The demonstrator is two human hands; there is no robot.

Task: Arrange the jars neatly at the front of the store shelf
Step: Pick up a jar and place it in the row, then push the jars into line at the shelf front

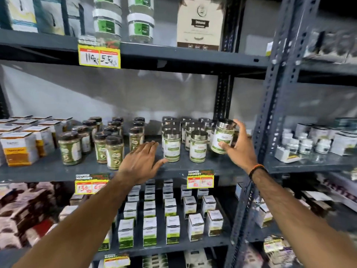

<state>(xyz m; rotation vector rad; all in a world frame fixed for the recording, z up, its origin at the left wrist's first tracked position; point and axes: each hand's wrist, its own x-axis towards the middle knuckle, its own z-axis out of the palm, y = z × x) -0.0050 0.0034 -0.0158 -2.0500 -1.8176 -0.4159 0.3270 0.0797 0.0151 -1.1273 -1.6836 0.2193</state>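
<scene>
Jar sat tilted in your right hand, fingers clamped around it; your left hand hovered open, empty, beside the front steel-lidded jars.

Left hand spread flat; right hand gripping.

Upper shelf edge: yellow-and-red handwritten price tag
Upper shelf, right: beige-and-brown cardboard box
Middle shelf, far left: white-and-orange turmeric carton
Lower shelf: rows of small white-and-green cartons
Right-hand rack: small white plastic bottles
</scene>
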